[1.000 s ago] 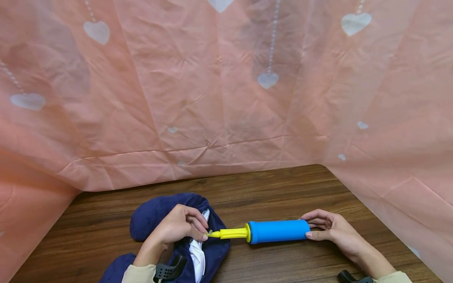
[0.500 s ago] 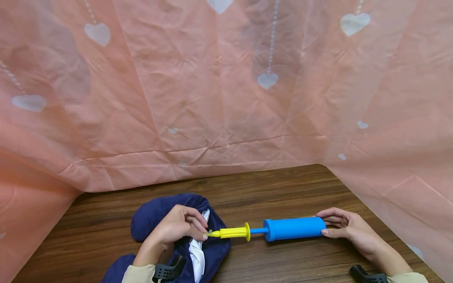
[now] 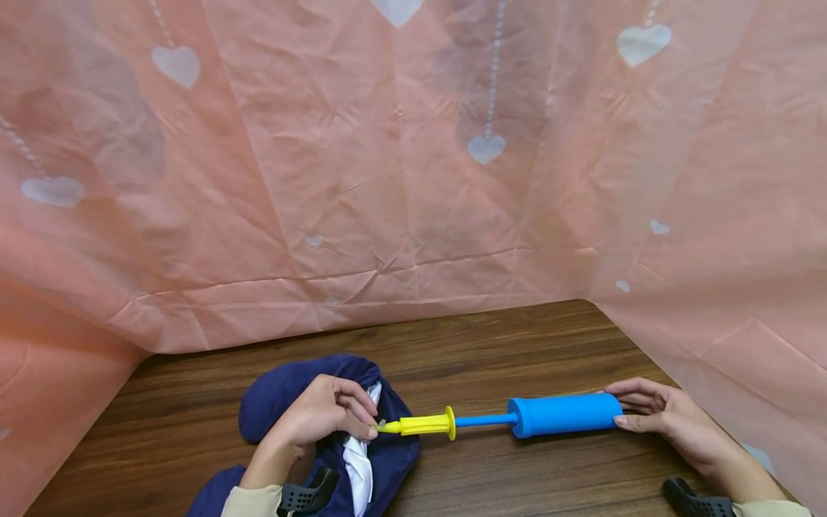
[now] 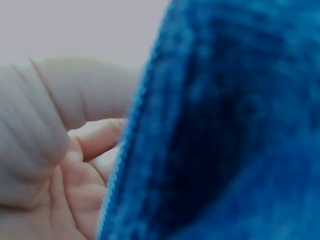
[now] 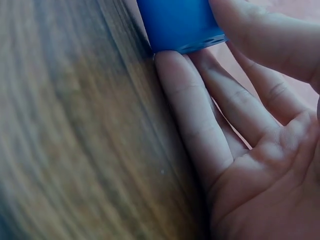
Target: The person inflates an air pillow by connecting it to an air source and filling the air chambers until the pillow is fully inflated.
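A hand air pump (image 3: 568, 415) with a blue barrel and a yellow nozzle end lies across the table, its blue rod drawn out between the two parts. My right hand (image 3: 678, 424) grips the barrel's far right end between thumb and fingers; the right wrist view shows the thumb on the blue end (image 5: 180, 25). At the other end, my left hand (image 3: 326, 413) pinches the yellow tip at the opening of a navy U-shaped neck pillow (image 3: 291, 391). White inner lining (image 3: 358, 467) shows in that opening. Blurred navy fabric (image 4: 240, 125) hides the left fingertips in the left wrist view.
The wooden table (image 3: 491, 352) runs back to a pink curtain (image 3: 400, 179) printed with white hearts, which encloses the back and both sides. Black straps with wrist devices (image 3: 310, 495) sit on both wrists.
My right hand has moved right with the blue barrel, drawing the blue rod out of it. The left hand, yellow end and pillow have stayed nearly in place.
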A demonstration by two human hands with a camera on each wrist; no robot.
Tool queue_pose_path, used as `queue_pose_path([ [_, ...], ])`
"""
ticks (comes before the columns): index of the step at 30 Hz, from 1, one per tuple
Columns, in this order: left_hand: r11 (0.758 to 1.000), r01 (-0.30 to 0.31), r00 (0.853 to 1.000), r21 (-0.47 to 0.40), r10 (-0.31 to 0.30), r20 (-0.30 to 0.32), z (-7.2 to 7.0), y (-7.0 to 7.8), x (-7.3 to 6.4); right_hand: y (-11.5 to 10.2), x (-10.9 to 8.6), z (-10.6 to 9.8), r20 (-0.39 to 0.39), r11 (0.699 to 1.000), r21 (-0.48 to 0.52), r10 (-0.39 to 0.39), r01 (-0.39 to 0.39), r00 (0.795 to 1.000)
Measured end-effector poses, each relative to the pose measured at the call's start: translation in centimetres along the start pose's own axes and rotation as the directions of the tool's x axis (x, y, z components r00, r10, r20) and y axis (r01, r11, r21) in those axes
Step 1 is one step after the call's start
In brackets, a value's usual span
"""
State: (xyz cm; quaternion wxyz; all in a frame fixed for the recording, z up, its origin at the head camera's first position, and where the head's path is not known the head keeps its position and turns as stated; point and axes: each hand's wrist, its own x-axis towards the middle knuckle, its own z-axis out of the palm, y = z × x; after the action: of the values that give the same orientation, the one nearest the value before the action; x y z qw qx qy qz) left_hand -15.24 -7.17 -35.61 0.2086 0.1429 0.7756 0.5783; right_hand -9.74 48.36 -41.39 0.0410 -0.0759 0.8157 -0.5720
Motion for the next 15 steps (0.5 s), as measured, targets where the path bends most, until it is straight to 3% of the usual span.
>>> queue_pose_path([
  [5,1.000,0.003,1.000,0.021,-0.003,-0.002,-0.09,-0.03,0.13,-0.18,0.22,0.06,0.010,1.000,0.019,-0.015,0.015,1.000],
  [15,0.999,0.027,1.000,0.026,-0.027,-0.002,0.21,0.36,0.01,-0.23,0.18,0.39,0.014,1.000,0.012,0.025,-0.025,1.000],
])
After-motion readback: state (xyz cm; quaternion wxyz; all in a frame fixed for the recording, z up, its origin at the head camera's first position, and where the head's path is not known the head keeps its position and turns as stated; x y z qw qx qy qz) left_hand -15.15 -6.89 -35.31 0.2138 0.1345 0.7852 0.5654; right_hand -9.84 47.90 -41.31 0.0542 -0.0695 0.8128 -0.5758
